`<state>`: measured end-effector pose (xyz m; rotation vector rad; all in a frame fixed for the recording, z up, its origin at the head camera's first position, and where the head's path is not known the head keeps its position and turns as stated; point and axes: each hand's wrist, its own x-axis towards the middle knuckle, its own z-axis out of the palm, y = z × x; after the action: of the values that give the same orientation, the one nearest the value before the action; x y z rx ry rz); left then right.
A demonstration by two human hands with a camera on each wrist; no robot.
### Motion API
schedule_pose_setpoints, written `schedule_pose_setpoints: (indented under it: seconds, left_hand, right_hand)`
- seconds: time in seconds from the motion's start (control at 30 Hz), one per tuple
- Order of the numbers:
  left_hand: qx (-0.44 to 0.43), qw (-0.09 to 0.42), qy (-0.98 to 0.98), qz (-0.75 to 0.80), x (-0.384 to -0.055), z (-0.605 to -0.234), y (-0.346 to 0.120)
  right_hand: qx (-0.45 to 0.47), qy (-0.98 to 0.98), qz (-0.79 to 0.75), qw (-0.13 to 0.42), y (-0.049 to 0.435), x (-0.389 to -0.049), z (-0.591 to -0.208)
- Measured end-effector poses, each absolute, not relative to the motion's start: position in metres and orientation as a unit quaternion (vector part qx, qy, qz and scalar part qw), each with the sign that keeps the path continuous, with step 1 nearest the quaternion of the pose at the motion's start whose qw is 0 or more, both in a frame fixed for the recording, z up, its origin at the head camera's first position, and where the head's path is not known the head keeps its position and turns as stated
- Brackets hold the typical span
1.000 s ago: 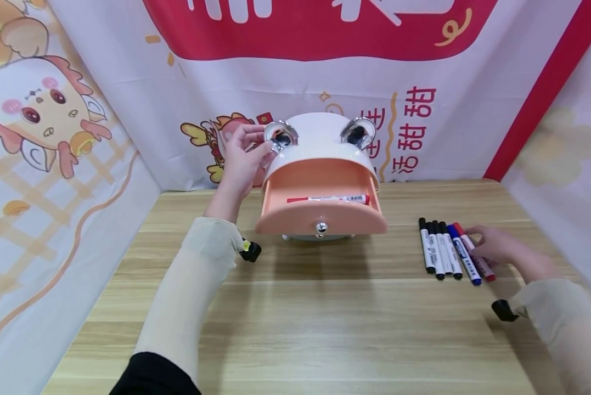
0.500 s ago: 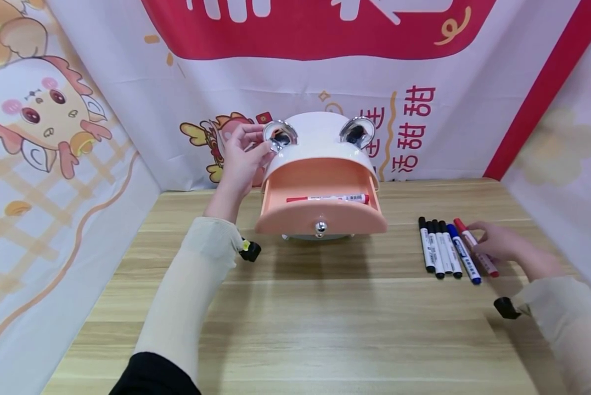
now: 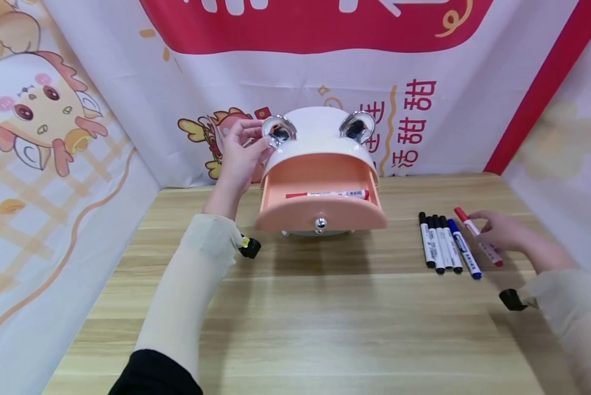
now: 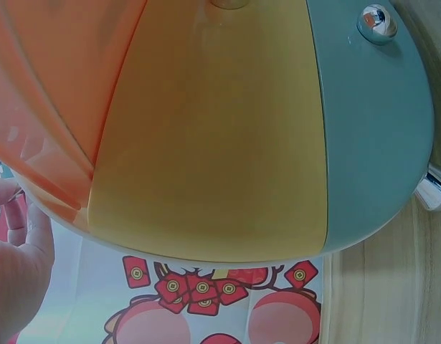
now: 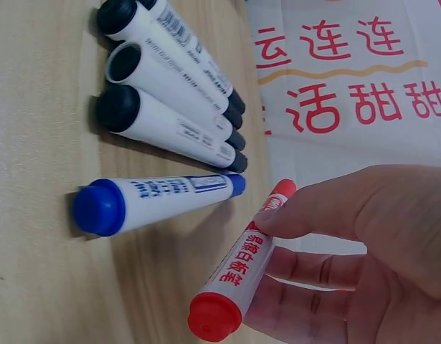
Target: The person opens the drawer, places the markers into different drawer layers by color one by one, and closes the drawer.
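A white storage box (image 3: 320,131) with two chrome eyes stands at the back of the table, its peach top drawer (image 3: 320,215) pulled out. Inside that drawer lies a red marker (image 3: 347,194). My left hand (image 3: 246,149) grips the chrome eye (image 3: 279,129) on the box's left side. In the right wrist view, my right hand (image 5: 378,251) pinches another red marker (image 5: 242,259) between thumb and fingers, its red cap toward the camera. Beside it a blue marker (image 5: 170,201) lies on the wood, followed by several black markers (image 5: 170,129).
Below the peach drawer, the left wrist view shows a yellow drawer (image 4: 213,129) and a teal drawer (image 4: 371,122), both closed. Printed cloth (image 3: 522,66) hangs behind and at the sides of the wooden table (image 3: 325,329).
My right hand has shifted slightly right with the red marker, which now lies apart from the blue one. My left hand stays at the chrome eye.
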<state>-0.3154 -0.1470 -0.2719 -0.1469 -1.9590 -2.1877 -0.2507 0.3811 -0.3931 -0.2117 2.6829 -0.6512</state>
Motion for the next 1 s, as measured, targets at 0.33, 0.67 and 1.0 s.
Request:
schedule_pose_setpoints:
  seconds: [0.33, 0.67, 1.0]
  left_hand:
    - [-0.056, 0.104, -0.664, -0.738, -0.317, -0.274, -0.147]
    - [-0.056, 0.104, -0.659, -0.743, -0.318, -0.273, -0.146]
    - [-0.059, 0.106, -0.649, -0.751, -0.318, -0.273, -0.146]
  right_hand:
    - [-0.08, 0.947, -0.26, 0.171, 0.376, -0.249, -0.379]
    - [-0.101, 0.955, -0.242, 0.136, 0.358, -0.255, -0.35]
    - [-0.133, 0.959, -0.225, 0.112, 0.33, -0.258, -0.313]
